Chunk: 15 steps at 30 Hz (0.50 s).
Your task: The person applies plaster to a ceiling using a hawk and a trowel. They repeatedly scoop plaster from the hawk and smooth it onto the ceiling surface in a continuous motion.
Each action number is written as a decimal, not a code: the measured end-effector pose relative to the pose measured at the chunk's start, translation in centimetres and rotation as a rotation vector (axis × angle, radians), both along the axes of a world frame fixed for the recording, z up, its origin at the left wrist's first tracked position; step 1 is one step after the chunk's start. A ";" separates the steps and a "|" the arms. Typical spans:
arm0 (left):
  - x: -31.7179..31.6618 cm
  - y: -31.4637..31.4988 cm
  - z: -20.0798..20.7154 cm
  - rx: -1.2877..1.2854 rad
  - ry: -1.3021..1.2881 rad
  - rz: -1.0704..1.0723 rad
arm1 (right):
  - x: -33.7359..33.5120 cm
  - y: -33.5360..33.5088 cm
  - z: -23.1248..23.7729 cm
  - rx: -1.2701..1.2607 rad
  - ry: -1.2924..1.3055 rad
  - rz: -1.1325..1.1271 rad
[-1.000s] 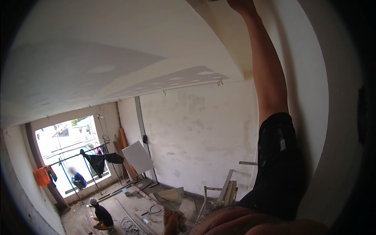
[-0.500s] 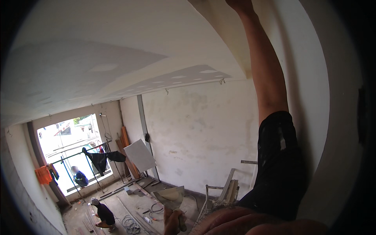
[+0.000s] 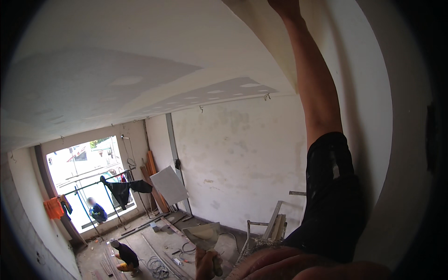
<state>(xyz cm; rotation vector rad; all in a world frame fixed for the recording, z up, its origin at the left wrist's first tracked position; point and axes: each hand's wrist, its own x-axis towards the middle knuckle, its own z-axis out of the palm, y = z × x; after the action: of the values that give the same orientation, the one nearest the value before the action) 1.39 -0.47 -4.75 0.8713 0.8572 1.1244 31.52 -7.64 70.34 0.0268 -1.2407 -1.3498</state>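
Observation:
At the lower middle, my left hand (image 3: 205,262) grips the handle of a wide putty knife. The putty knife's blade (image 3: 202,235) is broad and pale and sits above my fingers. My right arm, in a short black sleeve, stretches straight up along the white wall (image 3: 364,93) at the right. Up at the top edge, my right hand (image 3: 283,5) is close to the pale ceiling edge (image 3: 254,18). The picture's border cuts off its fingers, so anything in them is hidden.
A patched ceiling (image 3: 126,74) spreads overhead. Below, one person (image 3: 125,255) crouches among cables (image 3: 157,268) and long strips; another person (image 3: 97,211) is at the window opening. A grey board (image 3: 169,185) leans at the far wall. Boards (image 3: 275,226) stand near my right side.
My view has shifted slightly, so the room sits a little to the right. The crouching person has changed posture a bit. My arms and the putty knife look nearly the same.

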 end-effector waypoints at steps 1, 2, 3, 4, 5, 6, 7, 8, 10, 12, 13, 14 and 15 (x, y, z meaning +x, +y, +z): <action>0.0 -0.1 0.0 0.026 -0.006 0.010 | -0.1 -0.2 -0.3 -0.030 -0.008 0.029; 0.0 -0.1 -0.1 0.052 -0.012 0.021 | -0.2 -0.5 -0.6 -0.060 -0.016 0.058; 0.1 -0.2 -0.1 0.080 -0.017 0.030 | -0.1 -0.8 -0.8 -0.088 -0.023 0.084; 0.0 -0.3 0.3 0.088 -0.009 0.035 | 1.0 -0.9 -0.2 0.059 0.002 -0.003; 0.0 -0.6 0.9 0.097 -0.001 0.041 | 2.4 -1.0 0.9 0.206 0.027 -0.091; 0.1 -0.9 1.2 0.099 0.001 0.054 | 2.3 -1.1 1.1 0.347 0.046 -0.172; 0.1 -0.7 0.9 0.095 -0.005 0.046 | 2.4 -1.1 1.0 0.295 0.036 -0.101; 0.1 -0.4 0.2 0.091 -0.012 0.038 | 2.6 -1.1 0.7 0.242 0.027 -0.031; 0.0 -0.2 -0.2 0.080 -0.015 0.024 | 3.0 -1.4 0.6 0.243 0.051 -0.009; -0.1 -0.2 -0.3 0.066 -0.007 0.014 | 4.4 -1.6 1.0 0.348 0.118 -0.104; -0.1 -0.1 -0.4 0.054 -0.005 0.018 | 4.7 -1.5 1.0 0.382 0.127 -0.098; -0.1 0.1 -0.6 0.043 -0.002 0.022 | 4.9 -1.4 1.0 0.416 0.137 -0.092; -0.1 0.2 -0.7 0.030 -0.001 0.026 | 5.1 -1.4 0.8 0.449 0.146 -0.085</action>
<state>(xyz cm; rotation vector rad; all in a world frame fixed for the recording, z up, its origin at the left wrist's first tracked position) 1.30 -0.29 -5.49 0.8869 0.8551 1.1623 36.57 -9.02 71.11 0.1887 -0.8068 -1.6522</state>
